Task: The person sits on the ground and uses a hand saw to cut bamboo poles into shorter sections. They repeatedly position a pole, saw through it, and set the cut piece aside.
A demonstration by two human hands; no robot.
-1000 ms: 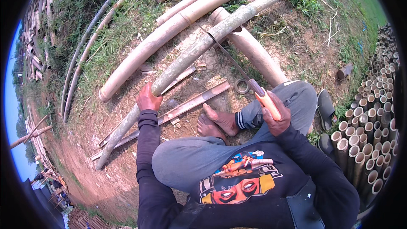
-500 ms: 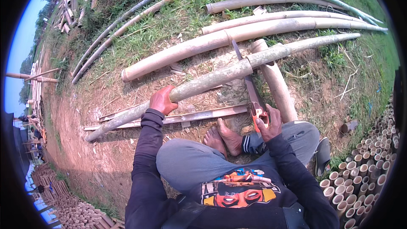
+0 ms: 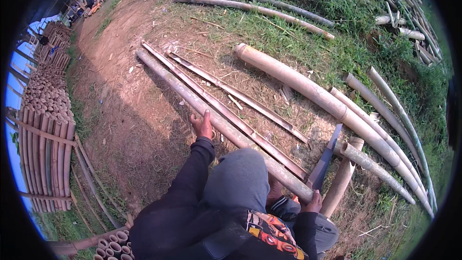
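Pole [image 3: 236, 136] parted from remainder [image 3: 377, 167] | long axis upper-left to lower-right

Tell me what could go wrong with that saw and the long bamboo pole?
The right hand is close to the saw, so a slip might cut it. The long bamboo pole could roll or drop, and a bare foot is right beside it. The split bamboo strips lying along the pole may have sharp edges, which might scratch skin that brushes them.
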